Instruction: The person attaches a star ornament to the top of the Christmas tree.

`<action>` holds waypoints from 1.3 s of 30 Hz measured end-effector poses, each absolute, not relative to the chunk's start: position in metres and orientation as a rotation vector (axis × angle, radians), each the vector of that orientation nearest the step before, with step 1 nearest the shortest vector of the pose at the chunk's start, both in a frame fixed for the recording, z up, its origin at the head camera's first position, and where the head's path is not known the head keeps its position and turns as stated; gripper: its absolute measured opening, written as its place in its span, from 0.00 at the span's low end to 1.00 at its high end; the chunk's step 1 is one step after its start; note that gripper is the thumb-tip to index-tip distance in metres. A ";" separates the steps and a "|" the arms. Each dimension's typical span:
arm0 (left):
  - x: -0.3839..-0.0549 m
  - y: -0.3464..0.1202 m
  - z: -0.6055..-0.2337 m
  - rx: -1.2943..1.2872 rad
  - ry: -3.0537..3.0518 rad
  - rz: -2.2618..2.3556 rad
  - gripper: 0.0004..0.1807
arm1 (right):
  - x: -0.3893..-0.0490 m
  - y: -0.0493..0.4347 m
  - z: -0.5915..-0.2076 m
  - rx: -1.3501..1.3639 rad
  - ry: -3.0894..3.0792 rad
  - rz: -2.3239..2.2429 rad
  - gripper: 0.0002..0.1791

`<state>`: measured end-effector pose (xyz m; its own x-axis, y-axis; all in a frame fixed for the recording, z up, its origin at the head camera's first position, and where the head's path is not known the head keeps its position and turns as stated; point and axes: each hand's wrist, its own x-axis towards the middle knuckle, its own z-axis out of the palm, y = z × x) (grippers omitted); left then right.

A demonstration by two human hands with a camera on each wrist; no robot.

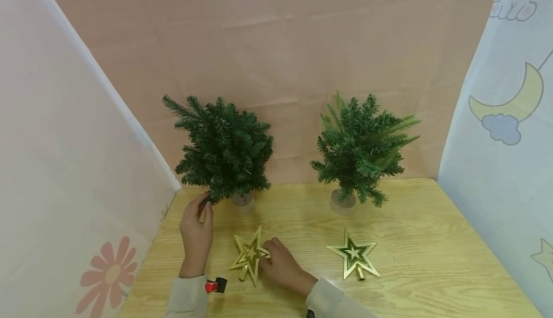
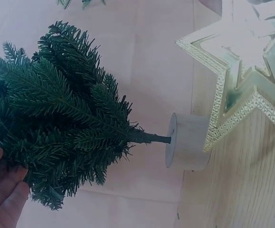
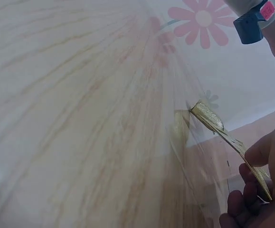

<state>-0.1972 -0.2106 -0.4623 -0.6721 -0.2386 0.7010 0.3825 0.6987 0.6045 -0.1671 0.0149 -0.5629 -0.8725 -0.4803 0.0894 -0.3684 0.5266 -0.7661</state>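
Observation:
My left hand point(image 1: 197, 234) pinches the tip of a lower branch on a small artificial Christmas tree point(image 1: 224, 147), at the left of the head view. In the left wrist view, fingers touch its green needles point(image 2: 56, 104), and its bare stem enters a round pale base point(image 2: 189, 141). My right hand point(image 1: 282, 266) holds a gold star tree topper point(image 1: 250, 254) by one point, in front of that tree. Seen edge-on in the right wrist view, the star point(image 3: 232, 142) is between thumb and fingers, raised above the wooden surface. A hollow tube extends from its lower side.
A second small tree point(image 1: 358, 145), with some lighter sprigs, stands at the back right on a round base point(image 1: 343, 201). Another gold star topper point(image 1: 353, 253) lies on the wooden table point(image 1: 432, 260) before it. Fabric walls point(image 1: 294, 68) enclose the back and sides.

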 end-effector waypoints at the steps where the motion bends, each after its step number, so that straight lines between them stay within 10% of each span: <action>1: -0.197 -0.211 -0.463 -0.108 -2.096 -0.972 0.16 | -0.167 0.015 -0.563 -0.720 2.610 -1.294 0.19; 39: -0.198 -0.212 -0.463 -0.106 -2.126 -0.971 0.15 | -0.166 0.014 -0.554 -0.344 2.131 -1.829 0.13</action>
<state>-0.1979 -0.2117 -0.4627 -0.6920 -0.2285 0.6848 0.3678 0.7047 0.6067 -0.1661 0.0143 -0.5544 -0.9227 -0.3774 -0.0784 0.0202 0.1559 -0.9876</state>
